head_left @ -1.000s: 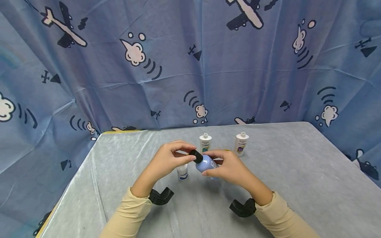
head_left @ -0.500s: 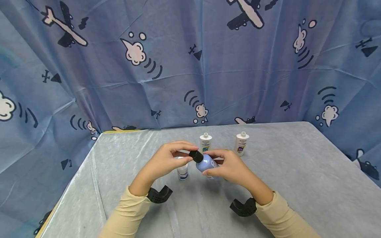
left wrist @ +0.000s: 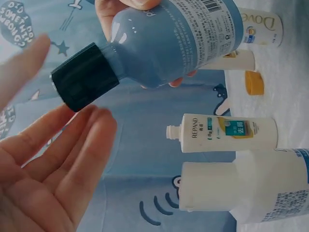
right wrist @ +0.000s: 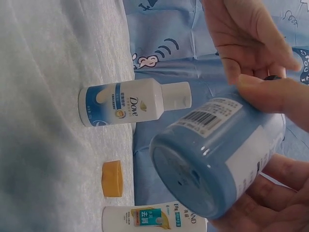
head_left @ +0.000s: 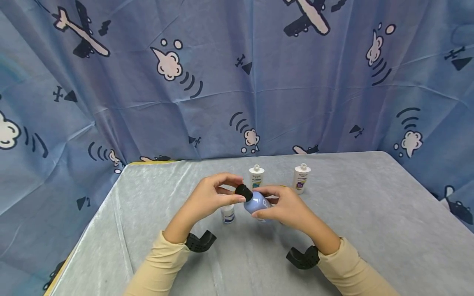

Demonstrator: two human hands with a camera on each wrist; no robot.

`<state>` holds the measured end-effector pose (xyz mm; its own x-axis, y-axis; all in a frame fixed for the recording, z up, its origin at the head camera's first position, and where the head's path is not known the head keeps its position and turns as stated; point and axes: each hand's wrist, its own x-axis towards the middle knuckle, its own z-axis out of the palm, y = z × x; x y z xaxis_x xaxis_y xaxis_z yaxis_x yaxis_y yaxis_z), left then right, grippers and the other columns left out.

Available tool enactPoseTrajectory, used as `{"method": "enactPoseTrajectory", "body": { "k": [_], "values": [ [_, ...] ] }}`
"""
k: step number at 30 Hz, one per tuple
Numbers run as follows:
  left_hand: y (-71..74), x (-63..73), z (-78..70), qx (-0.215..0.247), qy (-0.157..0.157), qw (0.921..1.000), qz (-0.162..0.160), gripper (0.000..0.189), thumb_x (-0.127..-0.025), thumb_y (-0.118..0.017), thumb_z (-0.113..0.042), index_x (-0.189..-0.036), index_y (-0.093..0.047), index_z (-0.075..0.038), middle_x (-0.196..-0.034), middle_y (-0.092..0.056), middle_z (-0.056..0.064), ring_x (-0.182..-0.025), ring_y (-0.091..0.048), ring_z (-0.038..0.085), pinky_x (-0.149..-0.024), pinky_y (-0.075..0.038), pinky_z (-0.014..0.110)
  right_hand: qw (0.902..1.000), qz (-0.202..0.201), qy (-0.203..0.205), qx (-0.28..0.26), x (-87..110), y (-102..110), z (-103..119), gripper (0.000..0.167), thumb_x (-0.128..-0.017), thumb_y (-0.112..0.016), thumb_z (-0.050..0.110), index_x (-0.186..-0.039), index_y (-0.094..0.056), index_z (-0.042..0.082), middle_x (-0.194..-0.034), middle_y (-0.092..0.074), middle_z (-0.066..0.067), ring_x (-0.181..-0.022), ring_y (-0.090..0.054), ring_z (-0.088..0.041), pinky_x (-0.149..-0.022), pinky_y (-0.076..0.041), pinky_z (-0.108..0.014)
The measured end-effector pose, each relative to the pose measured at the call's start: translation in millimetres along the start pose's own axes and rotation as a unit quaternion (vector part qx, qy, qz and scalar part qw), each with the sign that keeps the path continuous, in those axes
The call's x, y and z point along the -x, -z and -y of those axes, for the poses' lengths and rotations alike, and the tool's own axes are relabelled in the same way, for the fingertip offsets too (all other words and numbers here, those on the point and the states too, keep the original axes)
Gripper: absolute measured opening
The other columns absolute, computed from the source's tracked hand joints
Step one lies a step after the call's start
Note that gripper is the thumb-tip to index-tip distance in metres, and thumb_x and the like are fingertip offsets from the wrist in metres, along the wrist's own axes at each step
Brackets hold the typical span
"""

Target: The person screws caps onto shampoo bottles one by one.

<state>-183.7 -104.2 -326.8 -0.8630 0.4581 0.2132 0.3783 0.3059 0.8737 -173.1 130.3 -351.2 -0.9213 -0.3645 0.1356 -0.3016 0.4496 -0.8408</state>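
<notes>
My right hand (head_left: 283, 205) holds a blue bottle (head_left: 255, 204), tilted with its black cap (left wrist: 84, 77) toward my left hand (head_left: 216, 195). In the right wrist view its base faces the camera, with thumb and fingers around the body. The left hand reaches around the cap. In the left wrist view its fingertips are right at the cap's lower edge, while the blurred thumb stands apart from it. Beneath the left hand stands a white Dove bottle (right wrist: 125, 101) with a white cap on.
Behind the hands stand two uncapped white bottles, one in the middle (head_left: 256, 176) and one to the right (head_left: 300, 179). A yellow cap (left wrist: 254, 83) lies on the grey-covered table (head_left: 370, 213). Another Dove bottle (left wrist: 263, 31) shows partly. A blue printed curtain (head_left: 207, 94) hangs behind.
The left hand shifts slightly back and forth at the black cap, its fingers and thumb changing position. The right hand and the blue bottle stay nearly still.
</notes>
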Motion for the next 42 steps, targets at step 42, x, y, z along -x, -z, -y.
{"method": "enactPoseTrajectory", "body": {
  "k": [42],
  "values": [
    [2.3, 2.3, -2.0, -0.033, -0.058, 0.9977, 0.003, 0.024, -0.086, -0.077, -0.011, -0.11, -0.075, -0.007, -0.111, -0.073, 0.008, -0.099, -0.069, 0.018, -0.084, -0.059, 0.026, 0.9998, 0.008, 0.014, 0.01, 0.7, 0.5, 0.8, 0.056, -0.072, -0.089, 0.018, -0.122, -0.069, 0.0, -0.121, -0.069, -0.017, -0.106, -0.066, -0.027, -0.092, -0.059, -0.039]
  ]
}}
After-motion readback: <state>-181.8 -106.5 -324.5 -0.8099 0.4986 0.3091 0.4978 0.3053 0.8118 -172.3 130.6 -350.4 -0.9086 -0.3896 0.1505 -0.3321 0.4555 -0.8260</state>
